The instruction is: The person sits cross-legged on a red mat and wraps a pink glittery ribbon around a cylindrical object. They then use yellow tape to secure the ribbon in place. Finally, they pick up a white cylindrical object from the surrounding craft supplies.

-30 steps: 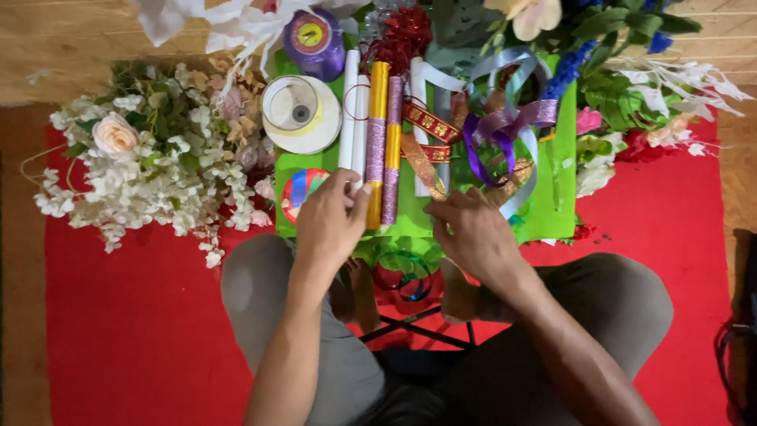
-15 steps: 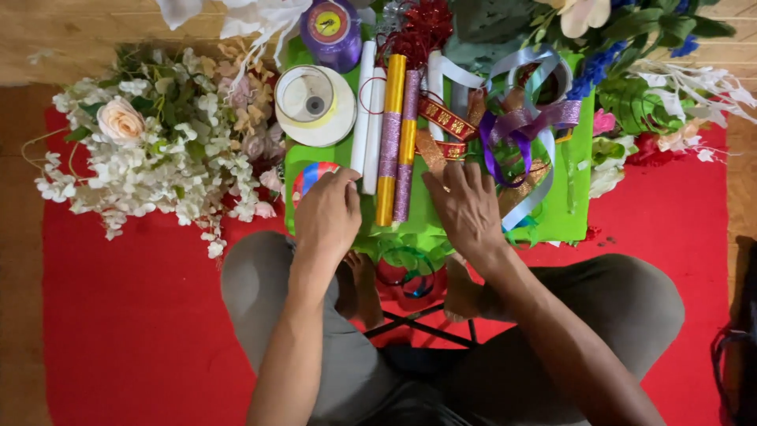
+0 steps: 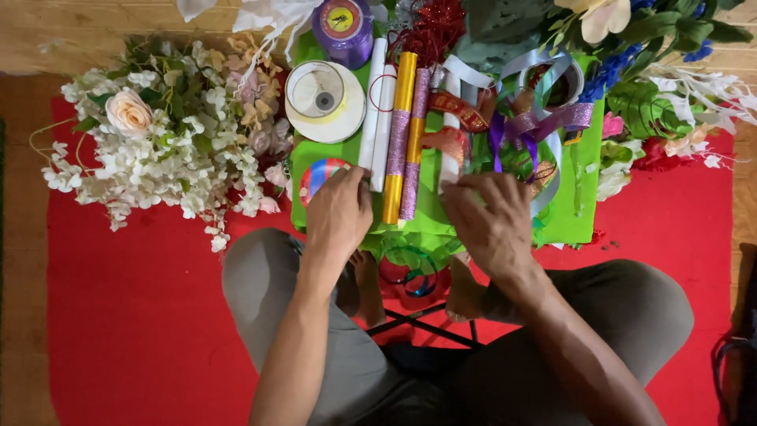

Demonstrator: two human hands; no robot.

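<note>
— Head camera looks straight down. What do the two hands do?

— Left hand (image 3: 339,211) lies in the middle of the frame, palm down, on the lower edge of a green sheet (image 3: 572,217). Its fingers are bent and touch the low ends of two white rolls (image 3: 377,118). Whether it pinches them, I cannot tell.

— And the other one?

— Right hand (image 3: 490,217) is just right of centre, also palm down. Its fingers curl near a white ribbon strip (image 3: 451,134) and a tangle of purple and silver ribbons (image 3: 544,118). The fingertips are hidden, so I cannot say if it grips something.

— What lies between the hands?

— A gold roll (image 3: 400,126) and a purple glitter roll (image 3: 415,134), side by side, pointing to the top of the frame.

— And around?

— A round white spool (image 3: 323,99) and a purple spool (image 3: 343,28) sit at upper centre. White artificial flowers (image 3: 158,150) with one peach rose (image 3: 128,114) fill the upper left. Green leaves and blue flowers (image 3: 646,55) are at the upper right. All rests on a red cloth (image 3: 126,315).
</note>
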